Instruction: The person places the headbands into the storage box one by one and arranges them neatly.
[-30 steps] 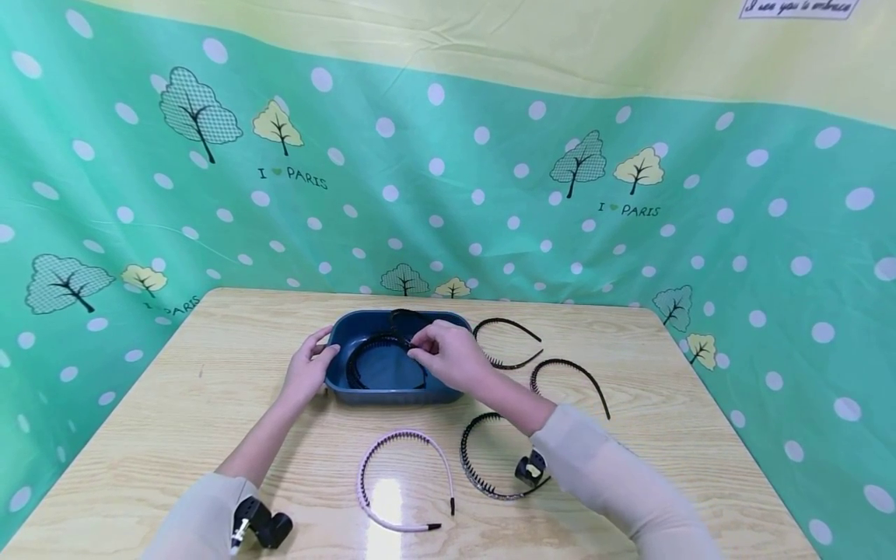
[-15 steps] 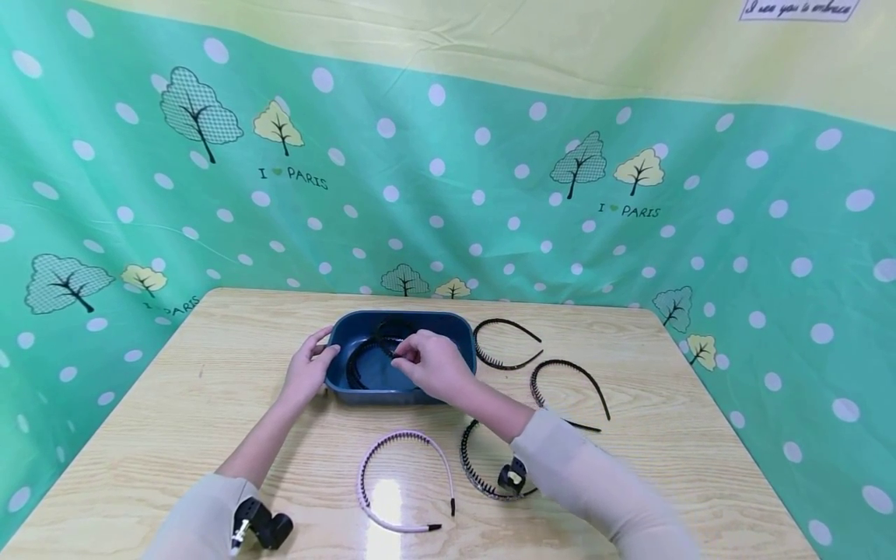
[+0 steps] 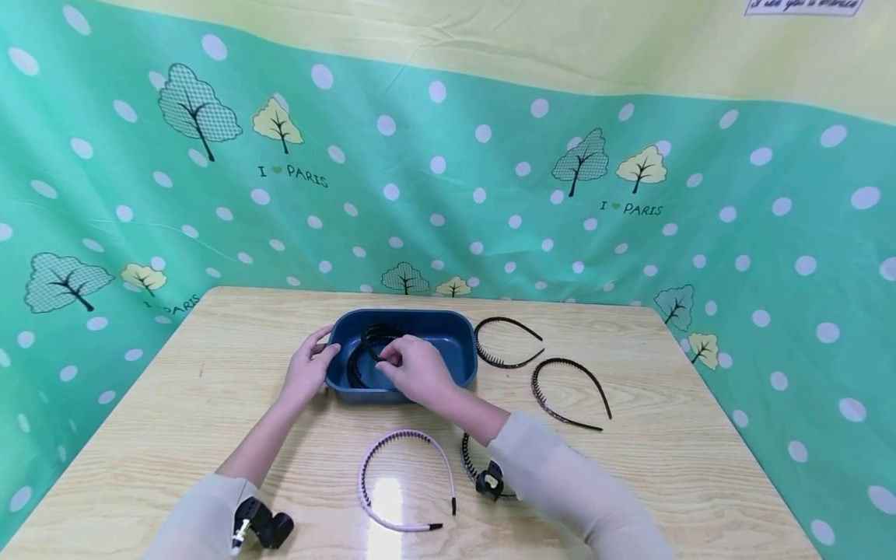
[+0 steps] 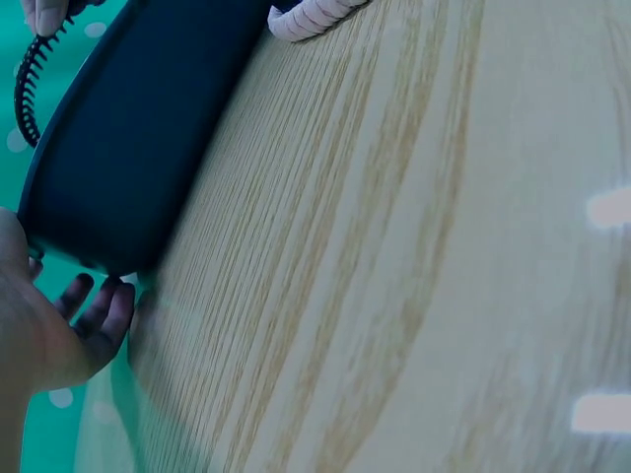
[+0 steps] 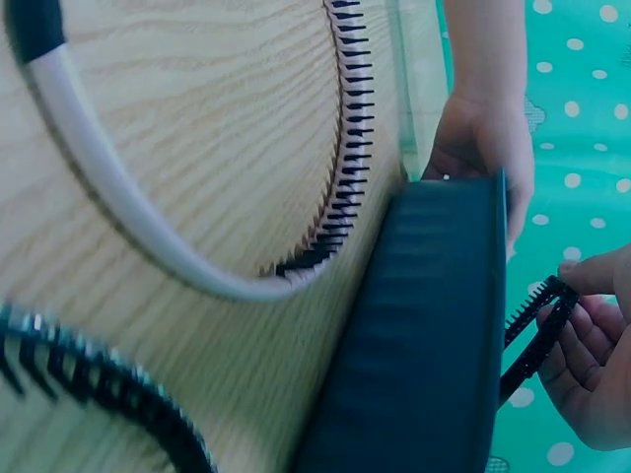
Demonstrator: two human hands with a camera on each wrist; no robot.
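A dark blue plastic basin (image 3: 371,397) stands toward the back of the table. My left hand (image 3: 306,372) grips its left end, thumb at the rim and fingers outside, as the left wrist view also shows. Above the basin's inside, my right hand (image 3: 418,375) pinches a black toothed headband (image 5: 537,353) between thumb and fingers. Another black headband (image 3: 354,367) lies inside the basin on the left. The two overlap in the head view, so whether they touch I cannot tell.
Two dark toothed headbands (image 3: 505,320) (image 3: 568,362) lie to the basin's right. Nearer the front are a pale pink headband (image 3: 363,482) with black tips and a black one (image 3: 467,459) partly behind my right sleeve. A polka-dot curtain (image 3: 434,194) hangs behind the table.
My right hand has moved left over the basin, carrying the black headband toward the one lying inside. The left hand keeps its grip on the basin's end.
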